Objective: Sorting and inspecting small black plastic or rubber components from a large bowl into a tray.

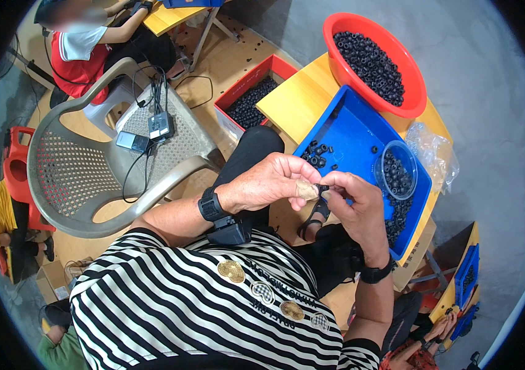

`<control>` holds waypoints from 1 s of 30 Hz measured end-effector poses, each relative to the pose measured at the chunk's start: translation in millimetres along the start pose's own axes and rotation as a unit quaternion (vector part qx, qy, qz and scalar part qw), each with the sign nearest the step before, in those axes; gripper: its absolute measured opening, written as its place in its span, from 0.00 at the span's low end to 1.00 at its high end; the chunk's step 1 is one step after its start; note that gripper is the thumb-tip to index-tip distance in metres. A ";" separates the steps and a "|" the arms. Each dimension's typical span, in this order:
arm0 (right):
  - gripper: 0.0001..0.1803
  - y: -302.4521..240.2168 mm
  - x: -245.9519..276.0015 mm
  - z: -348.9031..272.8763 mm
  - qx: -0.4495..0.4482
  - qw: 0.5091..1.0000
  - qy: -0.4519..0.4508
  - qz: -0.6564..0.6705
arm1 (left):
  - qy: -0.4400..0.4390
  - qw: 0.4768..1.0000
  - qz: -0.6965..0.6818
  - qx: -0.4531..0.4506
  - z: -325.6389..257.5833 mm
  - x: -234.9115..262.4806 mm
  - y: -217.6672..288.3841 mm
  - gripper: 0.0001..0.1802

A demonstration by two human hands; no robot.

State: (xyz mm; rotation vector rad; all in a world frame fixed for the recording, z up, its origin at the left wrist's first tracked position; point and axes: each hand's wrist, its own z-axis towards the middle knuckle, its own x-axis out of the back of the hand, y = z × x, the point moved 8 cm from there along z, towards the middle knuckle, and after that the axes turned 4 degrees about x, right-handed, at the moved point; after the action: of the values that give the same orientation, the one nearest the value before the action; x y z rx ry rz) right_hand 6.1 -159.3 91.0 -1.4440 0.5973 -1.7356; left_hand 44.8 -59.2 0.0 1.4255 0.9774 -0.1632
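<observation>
My left hand (268, 182) and my right hand (356, 200) meet in front of me, fingertips pinched around a small black part (322, 189). Fingers cover most of it, so its exact kind is hidden. Tan tape wraps my left thumb. Just beyond my hands lies a blue tray (352, 111) with small black ring-like parts (315, 154) loose at its left and more along its right side. Inside the tray, a round clear plastic tub (396, 171) holds more of these parts.
A red basin (419, 92) of black parts stands on the yellow table (299, 95), beside a crumpled clear bag (435, 154). A red box (244, 83) of parts sits left of it. A grey chair (77, 166) carries cables and devices. Other people sit nearby.
</observation>
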 end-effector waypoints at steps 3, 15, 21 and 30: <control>0.12 2.2 -0.4 2.3 -0.020 0.999 -0.029 0.017 | 0.000 1.000 0.000 0.016 -1.1 -1.5 -1.6 0.11; 0.09 21.0 -6.1 -5.9 -0.142 0.977 -0.029 0.154 | -0.033 0.999 -0.018 0.011 1.8 -1.7 -3.6 0.11; 0.09 16.0 -6.1 -3.6 -0.112 0.985 -0.040 0.121 | -0.028 0.998 -0.044 0.040 -1.0 -2.9 -3.6 0.11; 0.11 9.4 -6.8 -1.4 -0.089 0.993 -0.041 0.062 | -0.024 0.999 -0.025 0.026 0.2 -2.2 -6.7 0.11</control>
State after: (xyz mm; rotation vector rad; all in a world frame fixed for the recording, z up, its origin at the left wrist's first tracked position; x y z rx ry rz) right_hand 7.6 -159.5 79.4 -1.5568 0.7967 -1.5515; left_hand 39.3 -61.7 -3.6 1.4387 0.9759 -0.2604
